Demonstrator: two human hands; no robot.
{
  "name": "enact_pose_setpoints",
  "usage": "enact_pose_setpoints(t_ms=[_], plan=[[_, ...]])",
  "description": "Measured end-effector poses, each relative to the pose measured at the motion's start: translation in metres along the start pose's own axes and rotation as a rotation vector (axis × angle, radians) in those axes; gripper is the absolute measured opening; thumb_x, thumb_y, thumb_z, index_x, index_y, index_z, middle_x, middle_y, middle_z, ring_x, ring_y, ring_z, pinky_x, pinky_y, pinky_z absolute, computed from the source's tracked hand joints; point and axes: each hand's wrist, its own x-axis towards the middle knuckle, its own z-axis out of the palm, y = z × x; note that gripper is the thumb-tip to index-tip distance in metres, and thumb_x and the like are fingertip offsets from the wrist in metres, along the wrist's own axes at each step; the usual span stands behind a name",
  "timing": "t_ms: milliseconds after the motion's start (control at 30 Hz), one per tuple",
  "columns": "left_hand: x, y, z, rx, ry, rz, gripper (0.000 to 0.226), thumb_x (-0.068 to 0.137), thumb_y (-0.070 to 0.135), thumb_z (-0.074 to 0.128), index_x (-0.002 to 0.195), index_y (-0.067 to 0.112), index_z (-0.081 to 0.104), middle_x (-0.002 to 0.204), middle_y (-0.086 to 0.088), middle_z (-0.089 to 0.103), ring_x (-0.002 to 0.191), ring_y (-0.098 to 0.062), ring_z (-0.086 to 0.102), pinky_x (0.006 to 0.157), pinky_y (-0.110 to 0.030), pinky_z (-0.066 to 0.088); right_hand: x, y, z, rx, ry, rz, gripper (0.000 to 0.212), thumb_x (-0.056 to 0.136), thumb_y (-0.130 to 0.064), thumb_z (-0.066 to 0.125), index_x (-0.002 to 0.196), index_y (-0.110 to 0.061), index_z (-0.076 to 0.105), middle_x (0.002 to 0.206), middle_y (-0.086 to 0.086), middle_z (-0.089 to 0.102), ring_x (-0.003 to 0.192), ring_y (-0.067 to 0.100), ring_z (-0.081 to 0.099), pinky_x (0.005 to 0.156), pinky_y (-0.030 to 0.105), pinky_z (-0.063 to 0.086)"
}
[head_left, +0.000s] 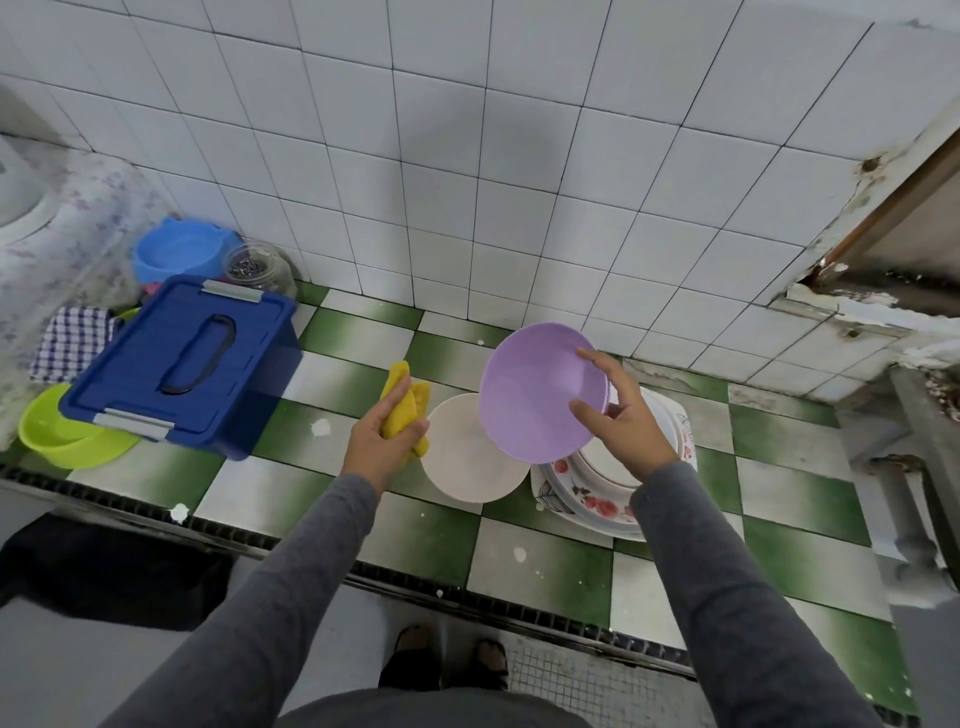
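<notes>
My right hand (621, 415) grips a purple plastic bowl (535, 392) by its right rim and holds it tilted above the counter, its inside facing me. A yellow cloth (402, 410) is bunched in my left hand (382, 441), just left of the bowl. Below them a white plate (465, 457) lies flat on the green-and-white checked counter (332, 379). To its right stands a stack of floral plates (592, 499), partly hidden by my right hand and the bowl.
A blue lidded storage box (182, 364) sits at the left, with a lime green bowl (67, 431), a checked cloth (70, 340), a blue bowl (179, 252) and a glass jar (257, 267) around it. White tiled wall behind. A damaged door frame (883, 218) stands at the right.
</notes>
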Motion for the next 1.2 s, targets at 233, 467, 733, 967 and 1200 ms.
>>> enact_pose_setpoints(t_ms=[233,467,733,967,1200], plan=[[0.001,0.004,0.004,0.007,-0.003,-0.011,0.060,0.092,0.013,0.068,0.144,0.037,0.047,0.133,0.005,0.040,0.119,-0.022,0.045,0.097,-0.036,0.045,-0.003,-0.001,-0.002,-0.067,0.014,-0.014,0.059,0.094,-0.009,0.065,0.132,-0.050,0.047,0.136,-0.003,0.034,0.123,0.022,0.040,0.083,0.013,0.044],[0.001,0.008,0.008,-0.002,-0.018,-0.020,0.059,0.093,0.015,0.067,0.143,0.040,0.046,0.133,0.006,0.040,0.117,-0.022,0.045,0.078,-0.026,0.047,-0.005,0.000,-0.002,-0.102,0.042,-0.037,0.063,0.092,-0.010,0.068,0.124,-0.060,0.046,0.136,0.001,0.031,0.125,0.027,0.040,0.080,0.014,0.047],[0.002,0.012,0.006,-0.019,-0.031,-0.019,0.060,0.093,0.012,0.067,0.144,0.036,0.046,0.133,0.006,0.039,0.118,-0.022,0.044,0.092,-0.034,0.045,-0.009,-0.004,0.000,-0.168,0.066,-0.097,0.067,0.091,-0.012,0.070,0.129,-0.060,0.044,0.133,0.000,0.030,0.122,0.019,0.036,0.085,0.011,0.045],[0.004,0.013,0.004,-0.019,-0.038,-0.009,0.061,0.093,0.011,0.067,0.143,0.037,0.047,0.135,0.006,0.040,0.118,-0.021,0.045,0.095,-0.033,0.044,-0.012,-0.009,0.004,-0.233,0.062,-0.127,0.064,0.091,-0.013,0.070,0.135,-0.053,0.044,0.135,-0.001,0.026,0.122,0.022,0.036,0.091,0.029,0.050],[0.007,0.013,0.001,-0.019,-0.044,-0.006,0.060,0.093,0.012,0.067,0.143,0.038,0.047,0.148,0.000,0.040,0.120,-0.022,0.045,0.101,-0.038,0.045,-0.015,-0.015,0.010,-0.323,0.062,-0.167,0.065,0.092,-0.017,0.068,0.133,-0.059,0.040,0.137,-0.004,0.023,0.121,0.021,0.037,0.099,0.035,0.051]])
